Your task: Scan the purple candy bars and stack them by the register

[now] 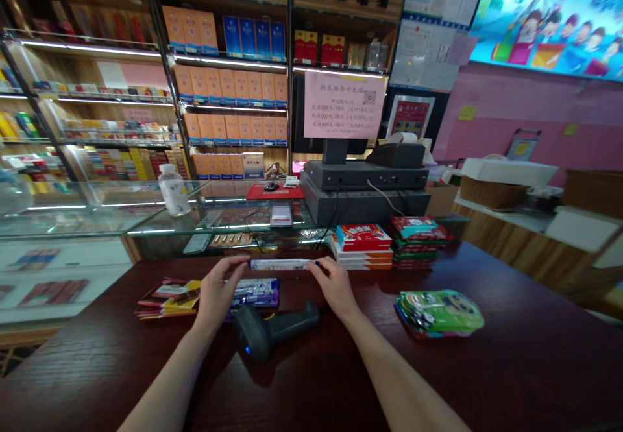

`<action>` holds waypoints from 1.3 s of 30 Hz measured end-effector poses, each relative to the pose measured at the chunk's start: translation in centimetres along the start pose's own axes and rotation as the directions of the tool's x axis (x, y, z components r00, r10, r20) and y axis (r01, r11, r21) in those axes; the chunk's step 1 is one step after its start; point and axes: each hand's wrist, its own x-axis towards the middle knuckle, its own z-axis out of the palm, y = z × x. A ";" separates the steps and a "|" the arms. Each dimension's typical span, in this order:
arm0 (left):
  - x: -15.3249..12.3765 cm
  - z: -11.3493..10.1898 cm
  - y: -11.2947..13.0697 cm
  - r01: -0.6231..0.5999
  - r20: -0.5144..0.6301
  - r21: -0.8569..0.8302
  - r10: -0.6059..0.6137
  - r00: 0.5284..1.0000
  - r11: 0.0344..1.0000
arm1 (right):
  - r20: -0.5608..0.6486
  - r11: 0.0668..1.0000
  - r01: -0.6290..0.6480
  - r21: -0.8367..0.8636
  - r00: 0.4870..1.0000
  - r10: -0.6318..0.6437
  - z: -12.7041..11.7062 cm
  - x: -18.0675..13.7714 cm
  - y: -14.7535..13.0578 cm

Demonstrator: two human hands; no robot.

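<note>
Both hands grip a slim white and blue packet (282, 264), held level above the dark table and seen nearly edge-on. My left hand (218, 289) pinches its left end with thumb and fingers. Its right end is closed in my right hand (335, 284). Below the packet lies a black handheld barcode scanner (272, 333), its blue light lit. Purple packets (257, 292) rest just behind the scanner, partly covered by my left hand. Left of that hand is a fanned pile of red and yellow packets (168, 299).
Green panda-print packs (440, 312) lie at the right. Red-topped boxes (363, 237) and a stack of red packs (418, 234) stand at the table's back. Beyond are the cash register (365, 185), glass counter (214, 219) and a white bottle (174, 190).
</note>
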 end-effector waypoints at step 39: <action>0.4 -0.8 -1.1 -0.550 0.289 0.379 0.470 0.834 0.744 | 0.133 0.916 -0.329 0.232 0.943 0.305 0.8 0.0 -0.3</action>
